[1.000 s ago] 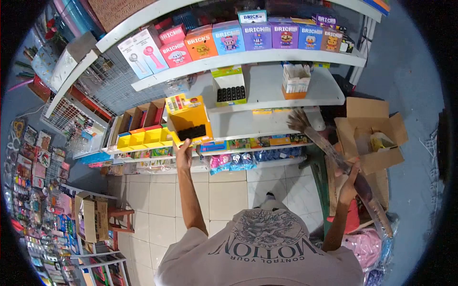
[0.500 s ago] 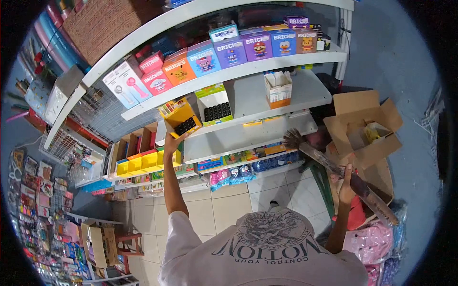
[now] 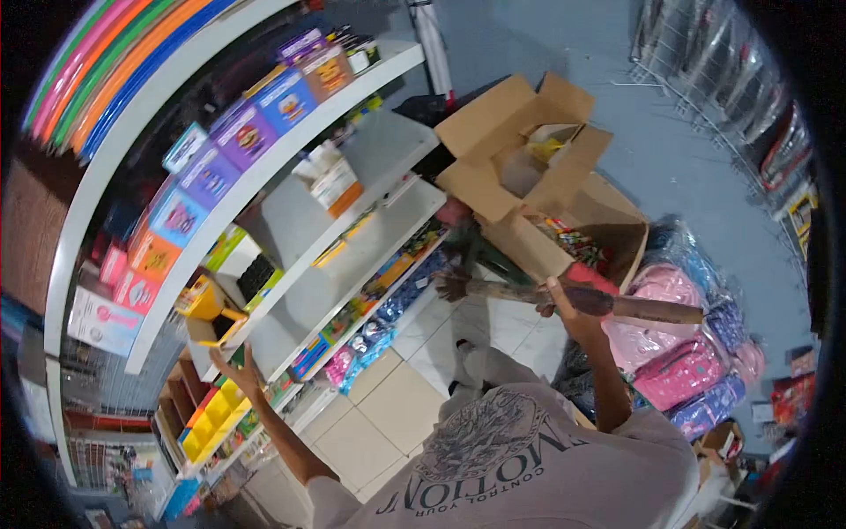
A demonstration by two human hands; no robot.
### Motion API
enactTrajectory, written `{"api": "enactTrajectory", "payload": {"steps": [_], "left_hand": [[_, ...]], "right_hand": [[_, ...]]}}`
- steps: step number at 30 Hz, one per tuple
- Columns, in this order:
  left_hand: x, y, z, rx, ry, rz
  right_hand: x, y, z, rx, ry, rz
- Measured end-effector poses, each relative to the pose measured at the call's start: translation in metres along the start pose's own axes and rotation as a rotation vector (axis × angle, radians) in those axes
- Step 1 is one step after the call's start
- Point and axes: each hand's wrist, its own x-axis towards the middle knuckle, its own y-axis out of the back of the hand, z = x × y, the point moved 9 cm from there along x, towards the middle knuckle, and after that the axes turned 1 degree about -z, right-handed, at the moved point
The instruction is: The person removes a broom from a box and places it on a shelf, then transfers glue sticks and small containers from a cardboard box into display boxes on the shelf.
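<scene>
My left hand (image 3: 241, 375) is at the front edge of the shelf, its fingers apart, just below a yellow open-topped box (image 3: 201, 298). Whether a fingertip still touches the box's lower edge is blurred. Beside it stands a green-and-white box (image 3: 236, 256) with dark round items in it. My right hand (image 3: 575, 316) is closed round the handle of a long duster (image 3: 502, 290). The duster's dark bristly end points left toward the lower shelves, and its thick brown end sticks out to the right.
An open cardboard box (image 3: 476, 181) sits above another carton (image 3: 621, 220) holding colourful packets. Pink plastic-wrapped bags (image 3: 674, 375) are piled at right. Brick-toy boxes (image 3: 210, 181) line the upper shelf; a white-and-orange box (image 3: 332, 187) stands on the one below. Tiled floor (image 3: 397, 410) lies underneath.
The view has swung right, so the shelves look tilted and shifted left. My left hand's fingers have opened away from the yellow box. The duster now lies more level in my right hand.
</scene>
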Motion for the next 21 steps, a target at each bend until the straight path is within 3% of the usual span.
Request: {"api": "enactTrajectory", "payload": {"steps": [1,3,5,7,9,13,14,17,19,21], "left_hand": [[-0.02,0.008,0.011,0.018,0.015,0.167],[-0.075,-0.012,-0.004,-0.08,0.382,0.315],[-0.117,-0.058,0.053,-0.18,0.449,0.167],[-0.142,-0.116,0.109,-0.316,0.26,0.009],[-0.126,-0.153,0.219,-0.437,-0.081,-0.151],[-0.073,-0.226,0.381,-0.58,-0.363,-0.245],[-0.058,-0.251,0.413,-0.651,-0.357,-0.302],[-0.025,-0.332,0.513,-0.811,-0.391,-0.499],[-0.019,-0.401,0.575,-0.93,-0.18,-0.855],[-0.022,-0.473,0.619,-0.989,-0.152,-0.944]], "right_hand": [[-0.003,0.005,-0.004,-0.068,-0.013,0.011],[-0.003,0.015,0.005,0.011,-0.075,0.017],[-0.004,0.026,0.009,0.071,-0.114,0.04],[0.0,0.044,0.002,0.105,-0.116,0.092],[0.003,0.061,-0.02,-0.039,0.051,0.102],[0.022,0.102,-0.013,-0.112,0.1,0.169],[0.023,0.117,-0.009,-0.113,0.249,0.304],[0.031,0.139,0.016,-0.043,-0.113,0.208],[0.037,0.152,0.03,-0.009,-0.088,0.261],[0.037,0.16,0.024,0.073,-0.106,0.295]]}}
